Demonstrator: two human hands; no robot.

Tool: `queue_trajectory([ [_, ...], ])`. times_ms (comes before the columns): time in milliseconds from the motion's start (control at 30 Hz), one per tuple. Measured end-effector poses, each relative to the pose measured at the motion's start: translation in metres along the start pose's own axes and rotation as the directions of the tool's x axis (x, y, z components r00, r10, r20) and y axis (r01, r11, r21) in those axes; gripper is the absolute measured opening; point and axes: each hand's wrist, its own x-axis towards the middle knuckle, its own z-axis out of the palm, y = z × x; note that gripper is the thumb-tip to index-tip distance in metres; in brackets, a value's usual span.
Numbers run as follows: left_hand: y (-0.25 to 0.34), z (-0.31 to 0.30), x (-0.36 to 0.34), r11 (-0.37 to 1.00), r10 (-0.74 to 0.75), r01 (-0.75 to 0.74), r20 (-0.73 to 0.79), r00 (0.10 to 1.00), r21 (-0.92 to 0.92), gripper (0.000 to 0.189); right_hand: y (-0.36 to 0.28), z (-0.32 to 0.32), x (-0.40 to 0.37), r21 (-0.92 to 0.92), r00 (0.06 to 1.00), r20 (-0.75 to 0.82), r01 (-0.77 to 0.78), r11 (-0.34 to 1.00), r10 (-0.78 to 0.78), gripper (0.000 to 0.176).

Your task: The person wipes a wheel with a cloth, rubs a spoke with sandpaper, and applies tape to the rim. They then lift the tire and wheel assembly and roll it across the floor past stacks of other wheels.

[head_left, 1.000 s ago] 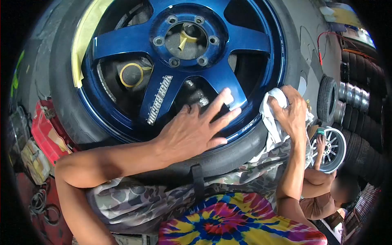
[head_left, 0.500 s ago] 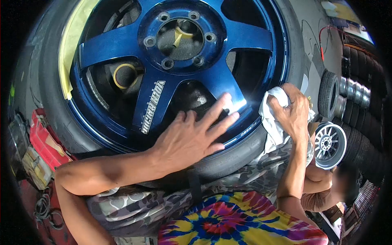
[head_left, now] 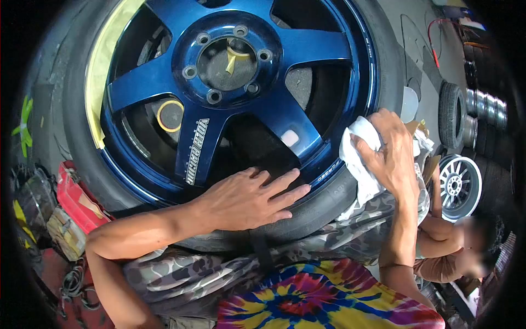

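Observation:
In front of me lies a blue alloy wheel [head_left: 139, 82] with a black tyre [head_left: 87, 164] around it. A pale patch [head_left: 290, 137] shows on the spoke at the lower right. My left hand [head_left: 255, 197] is over the near edge of the wheel, its fingers spread and holding nothing. My right hand [head_left: 392, 156] grips a crumpled white cloth [head_left: 359, 170] at the right side of the tyre. Yellow masking tape [head_left: 97, 82] runs along the left edge of the rim.
A tape roll [head_left: 170, 115] shows between the spokes. To the left is a red tray [head_left: 76, 192]. A silver wheel [head_left: 460, 186], a loose tyre [head_left: 450, 115] and stacked tyres stand at the right, where another person [head_left: 444, 263] sits close by.
My left hand has drawn back from the lower-right spoke toward the wheel's near edge. My right hand keeps the cloth in nearly the same place. The view has shifted slightly.

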Motion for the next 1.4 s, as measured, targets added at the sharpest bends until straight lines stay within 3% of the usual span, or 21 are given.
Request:
queue_trajectory([
  [267,-0.002,0.001,0.0,0.993,-0.093,0.088,-0.061,0.994,-0.073,0.047,-0.003,-0.004,-0.034,0.149,0.999,0.027,0.016,0.989,-0.02,0.035],
  [500,-0.006,0.002,-0.002,0.997,-0.046,0.034,-0.184,0.982,-0.064,0.033,0.005,-0.001,-0.033,0.234,0.999,0.017,0.024,0.972,-0.028,0.031],
  [567,-0.01,-0.003,-0.003,0.998,0.044,-0.035,-0.205,0.978,0.05,0.027,0.004,-0.002,-0.029,0.217,0.999,0.016,0.025,0.976,-0.029,0.028],
  [667,-0.03,-0.039,0.002,0.984,0.017,0.049,-0.365,0.931,0.171,0.017,0.008,0.001,-0.025,0.207,0.999,0.033,0.011,0.978,-0.019,0.027],
  [733,-0.054,-0.072,0.005,0.943,0.027,0.155,-0.534,0.845,0.294,0.012,0.011,0.005,-0.023,0.266,0.999,0.025,-0.052,0.963,0.047,0.025],
  [767,-0.072,-0.082,-0.001,0.938,-0.079,0.265,-0.604,0.793,0.224,0.013,0.011,0.006,-0.022,0.251,0.999,0.03,-0.041,0.967,0.034,0.025],
  [867,-0.109,-0.097,-0.029,0.757,-0.258,0.548,-0.608,0.751,0.356,0.025,0.008,0.006,-0.018,0.239,0.995,0.045,-0.095,0.966,0.087,0.022],
  [900,-0.118,-0.097,-0.036,0.726,-0.266,0.578,-0.623,0.736,0.374,0.029,0.006,0.006,-0.018,0.234,0.992,0.04,-0.126,0.964,0.12,0.022],
  [967,-0.124,-0.096,-0.047,0.713,-0.299,0.572,-0.561,0.772,0.407,0.033,0.006,0.006,-0.017,0.219,0.988,0.035,-0.154,0.963,0.15,0.022],
  [1100,-0.125,-0.099,-0.047,0.734,-0.359,0.607,-0.585,0.728,0.305,0.038,0.002,0.009,-0.015,0.141,0.983,0.004,-0.182,0.973,0.183,0.025],
  [1167,-0.128,-0.101,-0.047,0.706,-0.252,0.601,-0.66,0.708,0.375,0.041,0.002,0.009,-0.014,0.114,0.981,-0.001,-0.191,0.975,0.193,0.026],
  [1233,-0.132,-0.101,-0.05,0.714,-0.252,0.598,-0.663,0.705,0.365,0.043,0.005,0.011,-0.014,0.127,0.989,-0.042,-0.136,0.982,0.142,0.025],
  [1333,-0.148,-0.099,-0.06,0.61,-0.362,0.691,-0.64,0.678,0.387,0.048,0.009,0.015,-0.01,0.301,0.938,-0.254,-0.154,0.941,0.235,0.022],
  [1367,-0.152,-0.1,-0.062,0.612,-0.361,0.691,-0.642,0.677,0.384,0.048,0.007,0.012,-0.006,0.423,0.903,-0.271,-0.201,0.884,0.335,0.02],
  [1400,-0.154,-0.102,-0.064,0.604,-0.434,0.717,-0.61,0.663,0.349,0.046,0.002,0.008,-0.003,0.462,0.91,-0.256,-0.181,0.868,0.326,0.02],
])
